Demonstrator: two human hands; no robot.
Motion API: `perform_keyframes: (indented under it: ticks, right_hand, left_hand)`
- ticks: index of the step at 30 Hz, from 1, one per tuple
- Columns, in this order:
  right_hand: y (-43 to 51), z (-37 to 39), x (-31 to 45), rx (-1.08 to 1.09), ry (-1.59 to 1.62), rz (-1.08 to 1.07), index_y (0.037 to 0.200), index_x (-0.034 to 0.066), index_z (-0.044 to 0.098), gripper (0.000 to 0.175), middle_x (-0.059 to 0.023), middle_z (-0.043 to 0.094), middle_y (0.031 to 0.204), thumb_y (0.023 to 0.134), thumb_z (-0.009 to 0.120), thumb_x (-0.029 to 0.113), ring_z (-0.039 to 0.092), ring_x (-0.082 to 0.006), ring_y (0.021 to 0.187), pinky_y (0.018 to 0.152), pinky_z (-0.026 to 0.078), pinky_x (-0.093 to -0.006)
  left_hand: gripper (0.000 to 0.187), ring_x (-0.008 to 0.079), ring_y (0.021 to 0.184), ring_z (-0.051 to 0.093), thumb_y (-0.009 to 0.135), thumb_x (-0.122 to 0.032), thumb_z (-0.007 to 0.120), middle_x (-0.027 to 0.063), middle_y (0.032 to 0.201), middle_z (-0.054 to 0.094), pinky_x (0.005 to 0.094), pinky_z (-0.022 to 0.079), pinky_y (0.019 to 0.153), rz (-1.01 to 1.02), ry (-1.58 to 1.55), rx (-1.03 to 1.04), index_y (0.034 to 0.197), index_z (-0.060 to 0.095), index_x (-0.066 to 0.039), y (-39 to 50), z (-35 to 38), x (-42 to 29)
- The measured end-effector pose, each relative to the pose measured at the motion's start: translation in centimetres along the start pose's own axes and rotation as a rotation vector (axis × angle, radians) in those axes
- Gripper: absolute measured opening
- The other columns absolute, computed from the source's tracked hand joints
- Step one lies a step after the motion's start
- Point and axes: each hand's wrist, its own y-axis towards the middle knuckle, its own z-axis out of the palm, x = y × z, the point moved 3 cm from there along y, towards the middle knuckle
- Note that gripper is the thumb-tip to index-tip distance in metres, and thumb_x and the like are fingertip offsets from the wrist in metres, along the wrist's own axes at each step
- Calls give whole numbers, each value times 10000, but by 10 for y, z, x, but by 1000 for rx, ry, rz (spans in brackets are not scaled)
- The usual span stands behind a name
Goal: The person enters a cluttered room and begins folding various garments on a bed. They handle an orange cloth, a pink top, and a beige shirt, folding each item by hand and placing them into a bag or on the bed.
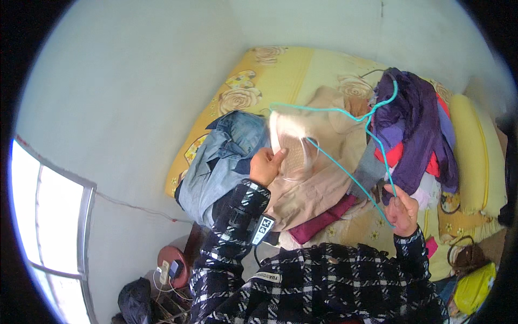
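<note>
My left hand pinches the pale edge of a beige garment between thumb and fingers. A strip with a mesh-like texture shows near the thumb. My right hand grips one corner of a teal clothes hanger, whose hook points away to the right. The hanger's far corner reaches the beige garment's upper left edge. Its straight bar passes out of sight at a fold of that garment, so I cannot tell how deep it sits. Left of my left hand lies a light blue denim garment.
A bed with a yellow floral cover carries the clothes. A dark purple garment tops a pile at the right, beside a rolled yellow bedding piece. A maroon cloth lies nearer me. A red stool holds a power strip, lower left.
</note>
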Motion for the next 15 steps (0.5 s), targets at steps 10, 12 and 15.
perform_keyframes:
  ticks: [10, 12, 15]
  right_hand:
    - [-13, 8, 10, 52, -81, 165, 1122, -10, 487, 297, 58, 328, 522, 878, 397, 134, 288, -22, 437, 407, 226, -190]
    - [-9, 8, -13, 69, -140, 228, 1106, 4, 510, 282, 71, 318, 536, 869, 406, 117, 288, -21, 450, 412, 232, -186]
    - [-1, 13, -75, 10, -145, 407, 1085, 16, 532, 268, 73, 328, 541, 865, 431, 130, 294, -23, 451, 409, 237, -187]
  left_hand:
    - [257, 62, 590, 514, 703, 59, 539, -9, 735, 596, 190, 403, 529, 406, -713, 76, 939, 594, -27, -74, -34, -12]
    - [237, 127, 647, 583, 681, 60, 502, 63, 795, 626, 227, 458, 606, 316, -557, 246, 894, 598, 20, -85, -33, -16]
    - [215, 173, 750, 594, 662, 61, 513, 97, 868, 622, 270, 462, 685, 431, -623, 361, 851, 612, 40, -101, -24, -35]
